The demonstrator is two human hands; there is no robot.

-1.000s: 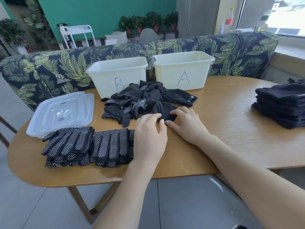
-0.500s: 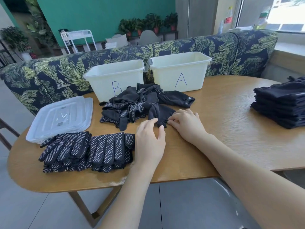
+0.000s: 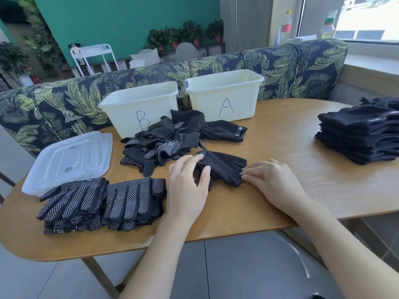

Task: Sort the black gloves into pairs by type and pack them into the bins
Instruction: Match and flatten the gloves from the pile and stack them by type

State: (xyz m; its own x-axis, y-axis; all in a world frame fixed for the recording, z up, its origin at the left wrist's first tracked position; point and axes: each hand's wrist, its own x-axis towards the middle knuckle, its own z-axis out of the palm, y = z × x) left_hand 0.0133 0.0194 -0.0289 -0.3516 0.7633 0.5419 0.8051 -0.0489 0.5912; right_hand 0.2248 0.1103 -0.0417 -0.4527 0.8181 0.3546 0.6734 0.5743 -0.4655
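Since a second ago I've dragged one plain black glove [image 3: 220,167] clear of the mixed heap [image 3: 172,139] toward me, and now it lies flat on the desk [image 3: 291,147] between my hands. My left hand [image 3: 187,186] has its grip around the cuff end, thumb and forefinger curled onto the fabric, while my right hand [image 3: 272,182] pinches the finger edge with its fingertips. Risk right here: this glove may be two layers stuck together, or a single one I mistake for a pair, and I can't tell which from this angle. Pull too fast and a dotted glove from the heap could snag along, muddling types. Bins B [image 3: 138,108] and A [image 3: 224,98] stand behind the heap, so reaching over could topple the loose pile. Dotted pairs [image 3: 103,203] sit stacked just beside my left wrist; a careless elbow would scatter them. Plain stack [image 3: 358,134] waits far right.
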